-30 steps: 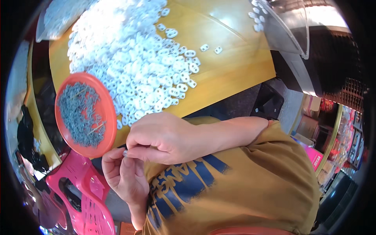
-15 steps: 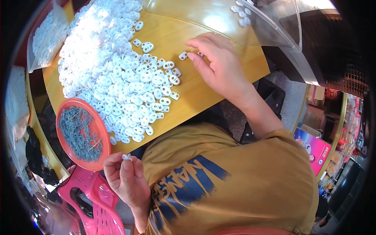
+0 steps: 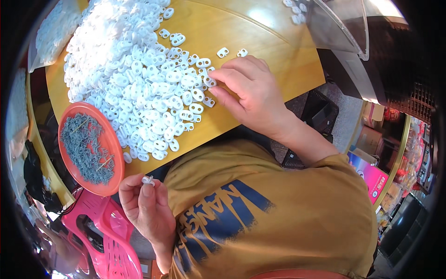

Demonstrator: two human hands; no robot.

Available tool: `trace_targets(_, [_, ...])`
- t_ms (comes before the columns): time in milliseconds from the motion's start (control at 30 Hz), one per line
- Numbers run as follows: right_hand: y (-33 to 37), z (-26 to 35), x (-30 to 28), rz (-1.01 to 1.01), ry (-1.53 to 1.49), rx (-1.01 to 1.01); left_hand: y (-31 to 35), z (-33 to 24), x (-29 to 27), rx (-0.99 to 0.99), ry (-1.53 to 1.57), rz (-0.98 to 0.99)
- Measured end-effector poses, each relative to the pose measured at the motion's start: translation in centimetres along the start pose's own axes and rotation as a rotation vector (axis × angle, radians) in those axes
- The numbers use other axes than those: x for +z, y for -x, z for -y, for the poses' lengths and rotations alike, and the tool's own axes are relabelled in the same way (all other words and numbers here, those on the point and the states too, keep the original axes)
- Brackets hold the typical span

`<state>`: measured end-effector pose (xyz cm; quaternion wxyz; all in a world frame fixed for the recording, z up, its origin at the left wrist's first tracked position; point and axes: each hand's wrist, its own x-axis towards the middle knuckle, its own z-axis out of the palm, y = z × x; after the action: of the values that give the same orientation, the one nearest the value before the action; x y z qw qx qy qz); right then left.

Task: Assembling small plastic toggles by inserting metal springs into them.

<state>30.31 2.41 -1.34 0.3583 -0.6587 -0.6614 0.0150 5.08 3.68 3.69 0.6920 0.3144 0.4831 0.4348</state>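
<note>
My left hand (image 3: 147,209) pinches a small white plastic piece (image 3: 147,180) between thumb and fingertips, just off the table's near edge. A big heap of white oval two-hole plastic pieces (image 3: 148,93) covers the table's left half. At the heap's right edge is my right hand (image 3: 253,90), its thumb and forefinger apart around a few loose pieces; whether it touches them I cannot tell. Two separate pieces, one a white two-hole piece (image 3: 223,52), lie beyond that hand. Beside the heap, an orange plastic dish (image 3: 120,158) holds many tiny grey metal parts (image 3: 88,149), too fine to make out.
The yellow table (image 3: 218,23) carries a clear plastic bin (image 3: 341,28) at far right, with several white pieces near it. A bag of white pieces (image 3: 55,32) is at far left. A pink plastic chair (image 3: 100,223) stands below the dish. Shelves with boxes (image 3: 371,135) are at right.
My right hand has come left and nearer, from the two separate pieces to the heap's edge. My left hand keeps its pinch on the white piece. The whole view has shifted slightly.
</note>
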Motion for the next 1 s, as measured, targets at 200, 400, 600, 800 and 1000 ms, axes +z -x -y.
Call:
trace_targets(200, [-0.3,0.0,0.3,0.034,0.057,-0.029,0.1,-0.3,-0.2,-0.007,-0.005,-0.031])
trace_targets(400, [-0.8,1.0,-0.4,0.016,-0.161,0.075,-0.1,-0.6,-0.6,-0.008,-0.004,-0.007])
trace_targets(600, [-1.9,5.1,-1.4,0.192,-0.912,0.436,-0.5,-2.0,0.5,0.024,-0.061,0.022])
trace_targets(800, [-3.0,8.3,-0.9,0.293,-1.453,0.666,-0.6,-3.1,1.5,0.022,0.058,0.141])
trace_targets(1000, [-3.0,9.0,0.0,0.438,-1.315,0.487,-0.6,-3.0,0.8,0.021,0.1,0.148])
